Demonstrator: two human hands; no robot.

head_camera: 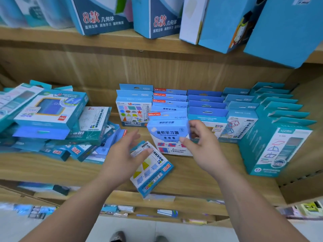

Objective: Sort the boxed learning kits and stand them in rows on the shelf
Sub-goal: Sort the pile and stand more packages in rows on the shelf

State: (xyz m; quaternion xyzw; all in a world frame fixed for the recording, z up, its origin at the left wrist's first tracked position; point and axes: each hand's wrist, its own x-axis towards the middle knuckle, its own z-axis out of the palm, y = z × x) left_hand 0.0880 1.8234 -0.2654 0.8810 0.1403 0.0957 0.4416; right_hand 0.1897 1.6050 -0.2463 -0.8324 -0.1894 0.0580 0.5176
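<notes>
Several rows of blue boxed kits [206,109] stand upright at the middle and right of the wooden shelf [52,168]. The front box of one row, blue and white with red squares [166,137], leans forward. My right hand [201,142] hovers at its right edge with fingers loosely curled, holding nothing. A flat kit box with coloured shapes [152,170] lies at the shelf's front edge. My left hand [122,154] is spread open over its left side, its fingertips at the box's top.
A loose, untidy heap of teal and blue kit boxes [52,119] covers the left of the shelf. Taller teal boxes [272,142] stand in a row at the right. Big blue boxes [104,16] hang over from the shelf above. Lower shelves hold more goods.
</notes>
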